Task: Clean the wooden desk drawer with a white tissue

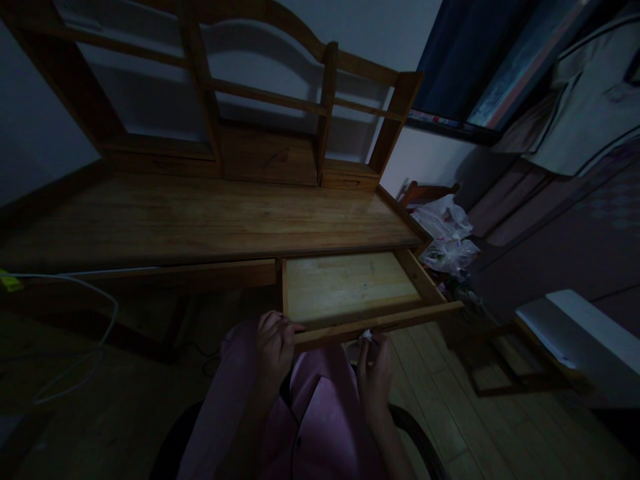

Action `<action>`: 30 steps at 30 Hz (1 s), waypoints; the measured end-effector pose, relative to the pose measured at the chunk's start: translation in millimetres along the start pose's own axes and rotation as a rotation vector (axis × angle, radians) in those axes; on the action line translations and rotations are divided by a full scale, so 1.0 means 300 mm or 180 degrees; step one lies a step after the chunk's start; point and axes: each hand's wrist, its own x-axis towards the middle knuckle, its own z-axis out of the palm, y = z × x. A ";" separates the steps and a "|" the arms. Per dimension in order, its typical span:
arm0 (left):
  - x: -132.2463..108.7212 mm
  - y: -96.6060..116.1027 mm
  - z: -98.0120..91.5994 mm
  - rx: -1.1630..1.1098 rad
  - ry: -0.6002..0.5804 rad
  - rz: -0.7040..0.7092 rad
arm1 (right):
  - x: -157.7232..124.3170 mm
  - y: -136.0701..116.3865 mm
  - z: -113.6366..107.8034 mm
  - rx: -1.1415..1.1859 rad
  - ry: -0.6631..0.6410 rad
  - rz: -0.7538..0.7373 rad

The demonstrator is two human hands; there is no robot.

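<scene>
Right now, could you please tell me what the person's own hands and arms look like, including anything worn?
The left hand and right hand are ungloved, and the visible forearms are bare. The pink garment has dark piping and a dark button. Finer details are too dim to make out.

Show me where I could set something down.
The desk shows bare wood between the shelves and open drawer, whose inside looks mostly bare. It's crowded at the drawer's front, by the left hand and right hand, and right of the desk, among plastic bags.

Two hands [275,341] [376,370], one desk [240,213] and one wide-open drawer [345,287] are visible.
</scene>
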 end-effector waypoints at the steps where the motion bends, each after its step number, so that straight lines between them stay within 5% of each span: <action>1: 0.000 -0.001 0.000 -0.0011 -0.0001 0.0017 | -0.007 0.014 0.004 -0.0015 -0.0041 0.0026; 6: 0.004 0.002 0.000 -0.0032 0.0055 0.0133 | 0.002 0.085 -0.038 -0.0234 -0.0393 0.0385; 14: 0.012 0.013 -0.002 -0.0033 0.0013 0.0201 | 0.256 0.117 -0.393 -0.1698 0.0196 0.1069; 17: 0.013 0.012 -0.002 -0.0012 0.0085 0.0253 | 0.318 0.112 -0.466 -0.1909 0.0366 0.1390; 24: 0.021 0.010 -0.002 -0.0055 0.0127 0.0326 | 0.314 0.184 -0.411 -0.1504 0.0498 0.1170; 30: 0.017 0.011 0.001 0.0037 0.0175 0.0251 | 0.262 0.137 -0.270 0.0470 0.0521 0.1337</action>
